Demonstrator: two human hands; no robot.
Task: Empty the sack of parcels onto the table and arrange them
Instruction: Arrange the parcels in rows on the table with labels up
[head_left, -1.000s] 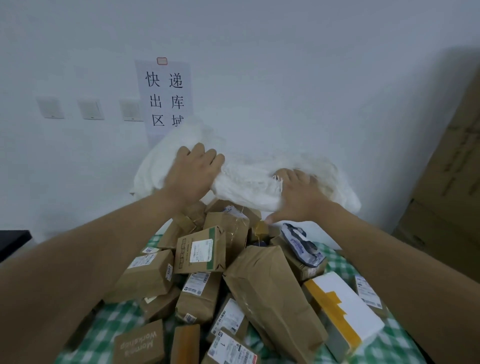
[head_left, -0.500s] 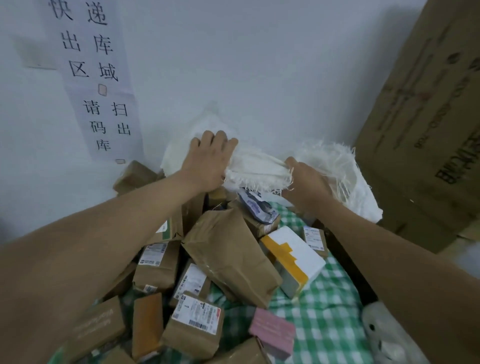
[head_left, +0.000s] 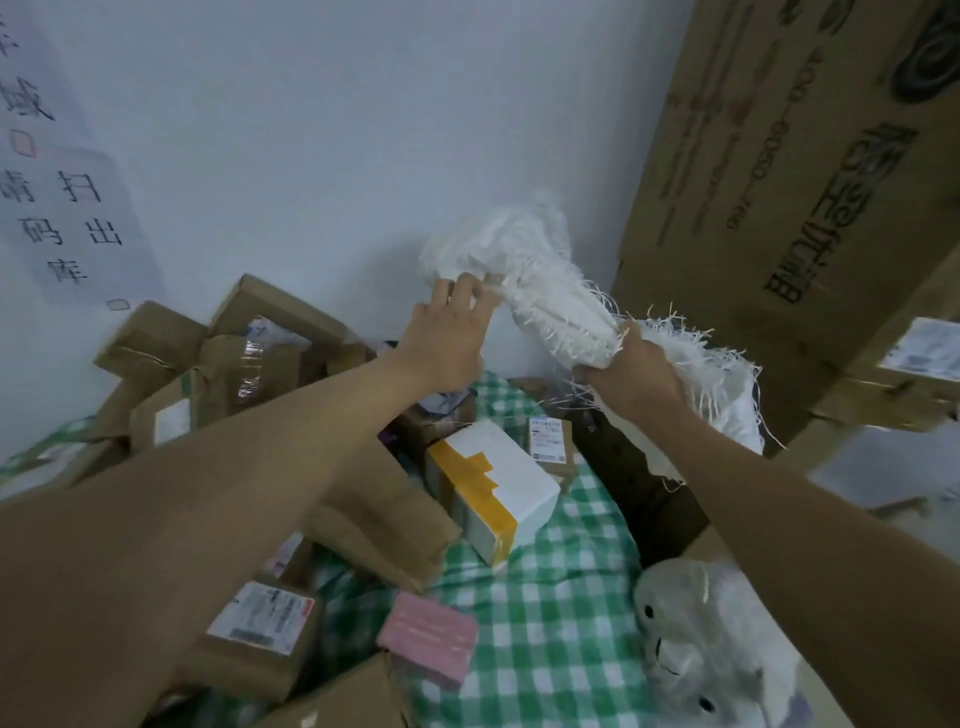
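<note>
Green-checked tablecloth (head_left: 545, 613) heaped with brown parcels (head_left: 379, 499); emptied white woven sack (head_left: 550, 301) is held aloft at right, gripped by left hand (head_left: 447, 338) and right hand (head_left: 631, 371); frayed strands could be snagged, edge-side parcels toppled.

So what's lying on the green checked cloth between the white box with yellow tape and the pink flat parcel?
In the head view, bare green checked tablecloth lies between the white box with yellow tape and the pink flat parcel.

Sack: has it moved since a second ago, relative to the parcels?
Yes. The sack, gripped by both hands, has swung right, off the parcel pile toward the big carton.
</note>
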